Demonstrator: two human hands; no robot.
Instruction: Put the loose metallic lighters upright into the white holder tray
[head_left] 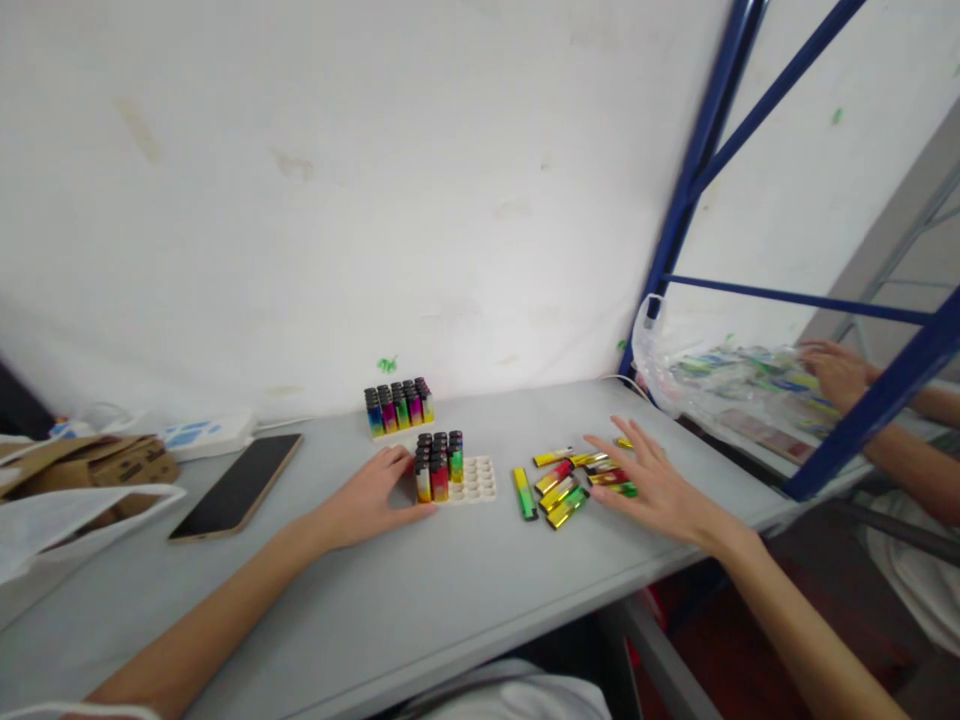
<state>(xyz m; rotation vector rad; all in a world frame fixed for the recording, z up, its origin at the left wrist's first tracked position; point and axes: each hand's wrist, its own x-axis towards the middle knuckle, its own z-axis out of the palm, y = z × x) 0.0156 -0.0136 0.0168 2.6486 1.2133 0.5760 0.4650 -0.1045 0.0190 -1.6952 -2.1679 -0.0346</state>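
Observation:
My left hand (373, 497) grips the left end of a white tray with round holes (474, 480), thumb along its front edge and the other fingers curled behind. Upright lighters (435, 470) with black tops fill the tray's left part; holes show on the right. My right hand (651, 482) is open, fingers spread over a loose pile of lighters (559, 490) in yellow, green and red metallic colours. The lighters in the pile lie flat, some partly covered by that hand. No lighter can be seen held in it.
A full rack of lighters (400, 408) stands by the wall. To the left lie a phone (238, 487), a power strip (214, 434), a cardboard box (131, 465) and a white plastic bag (82, 515). Right, past a blue metal frame (679, 220), another person's hands (836, 375) are over bagged items.

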